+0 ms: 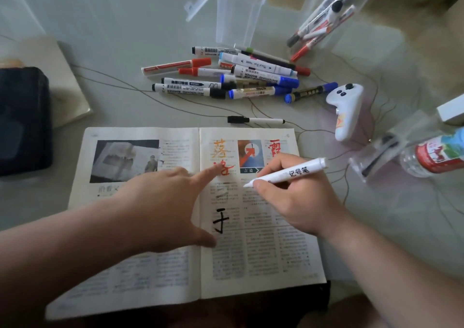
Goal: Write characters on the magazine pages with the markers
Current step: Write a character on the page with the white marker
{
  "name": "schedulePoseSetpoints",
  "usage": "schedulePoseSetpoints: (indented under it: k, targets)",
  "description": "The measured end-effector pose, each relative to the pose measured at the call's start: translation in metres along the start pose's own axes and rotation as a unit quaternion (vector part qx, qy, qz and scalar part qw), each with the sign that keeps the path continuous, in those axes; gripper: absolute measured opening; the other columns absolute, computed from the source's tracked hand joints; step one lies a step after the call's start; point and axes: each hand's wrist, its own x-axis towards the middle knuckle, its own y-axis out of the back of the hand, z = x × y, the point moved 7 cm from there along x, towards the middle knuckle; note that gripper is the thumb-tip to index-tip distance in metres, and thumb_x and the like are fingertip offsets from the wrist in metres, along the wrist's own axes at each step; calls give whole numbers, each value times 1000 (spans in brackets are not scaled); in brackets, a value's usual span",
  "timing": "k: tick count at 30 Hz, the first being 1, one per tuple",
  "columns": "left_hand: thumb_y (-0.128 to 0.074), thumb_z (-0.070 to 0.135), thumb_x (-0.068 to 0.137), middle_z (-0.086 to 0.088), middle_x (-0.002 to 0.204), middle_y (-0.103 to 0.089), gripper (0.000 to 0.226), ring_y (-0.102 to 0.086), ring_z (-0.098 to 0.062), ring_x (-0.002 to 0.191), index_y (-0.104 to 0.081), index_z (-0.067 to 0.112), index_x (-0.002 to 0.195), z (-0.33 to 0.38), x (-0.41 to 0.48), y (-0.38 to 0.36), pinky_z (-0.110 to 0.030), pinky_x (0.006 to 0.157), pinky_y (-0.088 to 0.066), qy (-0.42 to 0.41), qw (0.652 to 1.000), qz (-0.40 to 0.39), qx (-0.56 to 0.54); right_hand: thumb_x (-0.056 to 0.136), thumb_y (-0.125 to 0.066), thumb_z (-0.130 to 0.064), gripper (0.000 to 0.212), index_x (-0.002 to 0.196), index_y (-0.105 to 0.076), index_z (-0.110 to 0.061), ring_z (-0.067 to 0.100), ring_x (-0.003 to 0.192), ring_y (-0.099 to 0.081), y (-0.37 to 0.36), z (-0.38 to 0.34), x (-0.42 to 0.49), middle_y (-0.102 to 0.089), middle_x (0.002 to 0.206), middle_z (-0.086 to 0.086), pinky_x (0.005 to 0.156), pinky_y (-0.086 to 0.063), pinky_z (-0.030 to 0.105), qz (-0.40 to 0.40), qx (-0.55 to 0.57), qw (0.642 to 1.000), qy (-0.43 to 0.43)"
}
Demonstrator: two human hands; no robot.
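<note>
Pinching the white marker (293, 173) low on its barrel, the right hand (288, 199) is poising it over the right page of the open magazine (263, 257). The left hand (170, 202), fingers straight and spread, is pressing the thin, floppy pages flat; the light marker is likely needing little force.

White controller (347, 109), bottle (437, 153), dark case (23, 122) at left

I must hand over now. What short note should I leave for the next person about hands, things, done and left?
Left hand: open, rests on the magazine, index finger stretched toward the right page.
Right hand: holds the white marker, tip over the right page.
Done: orange, red and black characters on the right page.
To do: more characters; spare markers lie beyond the magazine.
</note>
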Motion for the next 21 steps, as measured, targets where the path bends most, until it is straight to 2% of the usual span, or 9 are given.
schedulePoseSetpoints:
  k: [5, 10, 14, 21]
  targets:
    - [-62, 92, 56, 14, 133, -51, 129, -55, -15, 120, 24, 57, 145, -1, 1, -1, -37, 88, -54, -2, 1000, -2, 4, 84, -79, -17, 12, 77, -70, -20, 4, 58, -58, -2, -3, -2, -65, 65, -14, 55, -40, 12, -14, -26, 999, 18]
    - [-63, 91, 57, 15, 134, -51, 129, -55, -14, 121, 25, 57, 144, 0, 1, -1, -36, 88, -55, -8, 1000, 1, 4, 85, -80, -21, 14, 76, -69, -19, 5, 56, -55, -5, -2, -3, -63, 62, -15, 54, -40, 15, -14, -50, 999, 13]
    - [-63, 91, 57, 15, 135, -51, 128, -56, -14, 120, 25, 58, 144, 0, 1, -2, -37, 89, -56, -8, 1000, -2, 2, 84, -79, -17, 17, 73, -67, -17, 4, 53, -52, -4, -5, -3, -60, 58, -15, 51, -37, 14, -5, -51, 999, 12]
    - [-63, 91, 57, 13, 135, -51, 128, -56, -15, 120, 24, 57, 145, 0, 1, -1, -37, 90, -55, -5, 1000, -6, 7, 81, -79, -11, 19, 69, -65, -14, 4, 52, -51, -7, -7, -4, -58, 55, -18, 49, -35, 12, -40, -63, 997, 8]
